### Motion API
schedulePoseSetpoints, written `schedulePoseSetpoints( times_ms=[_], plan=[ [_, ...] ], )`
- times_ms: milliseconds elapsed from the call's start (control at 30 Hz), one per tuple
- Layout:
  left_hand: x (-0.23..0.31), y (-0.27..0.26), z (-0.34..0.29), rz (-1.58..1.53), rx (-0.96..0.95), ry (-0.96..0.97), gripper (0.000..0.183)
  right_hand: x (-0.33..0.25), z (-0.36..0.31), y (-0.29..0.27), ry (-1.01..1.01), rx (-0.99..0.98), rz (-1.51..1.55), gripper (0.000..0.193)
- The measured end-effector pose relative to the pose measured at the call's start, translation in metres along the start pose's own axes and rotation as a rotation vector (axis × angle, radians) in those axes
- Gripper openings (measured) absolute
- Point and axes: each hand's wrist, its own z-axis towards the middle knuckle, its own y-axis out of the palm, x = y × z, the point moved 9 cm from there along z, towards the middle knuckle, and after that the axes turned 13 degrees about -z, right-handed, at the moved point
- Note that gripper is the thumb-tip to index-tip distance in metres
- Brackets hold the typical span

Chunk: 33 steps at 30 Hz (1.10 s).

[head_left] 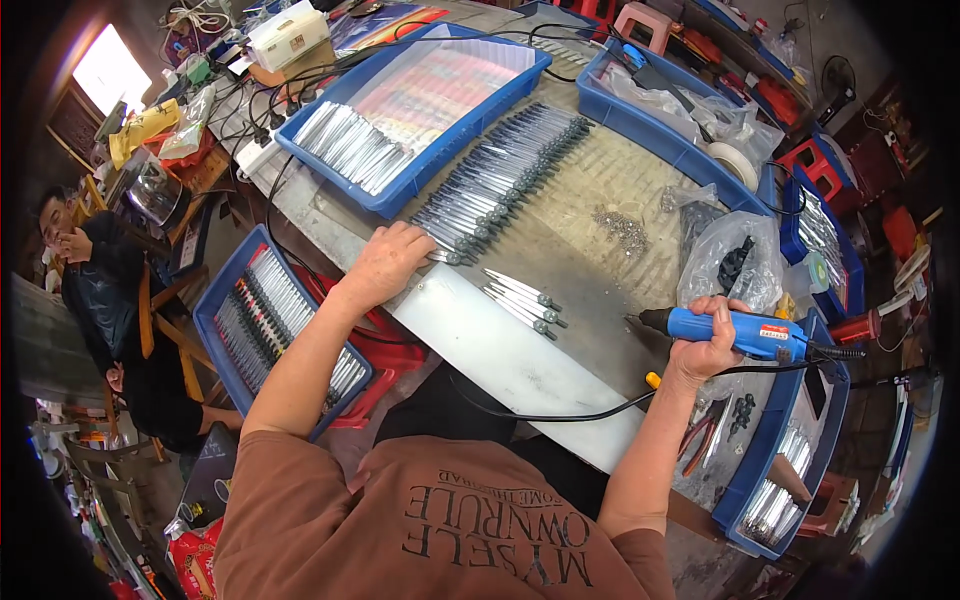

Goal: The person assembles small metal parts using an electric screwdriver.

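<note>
My right hand is wrapped round a blue electric screwdriver, its dark tip pointing left above the table and its cord trailing off right. At the near end of a long row of slim silver rods with dark grey ends, my left hand has its fingers bent and pressed together on the pale end of the nearest rod. My palm hides part of that grip. A few loose rods lie fanned out just right of it. Farther right is a small heap of tiny metal parts.
A white board lines the table's near edge. Blue trays stand around: one with silver rods behind, one with bags, one with rods at left. Pliers lie at right. A black cable crosses the board. Someone sits far left.
</note>
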Motion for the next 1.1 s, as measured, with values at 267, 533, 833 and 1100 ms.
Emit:
schedulePoseSetpoints(
  times_ms=[267,533,833,1100],
  plan=[
    [-0.009,0.012,0.002,-0.017,-0.113,0.004,0.012,0.003,0.001,-0.005,0.021,0.007,0.016,0.031],
    [-0.007,0.013,0.005,-0.018,-0.156,0.019,0.011,0.002,0.003,-0.007,0.016,0.003,-0.011,0.032],
    [-0.004,0.008,0.010,0.025,-0.279,0.058,0.013,0.003,0.004,-0.005,0.016,-0.028,-0.044,0.030],
    [0.017,0.006,0.000,0.145,-0.162,0.201,0.012,-0.001,0.002,-0.003,0.002,0.012,0.005,0.029]
  ],
)
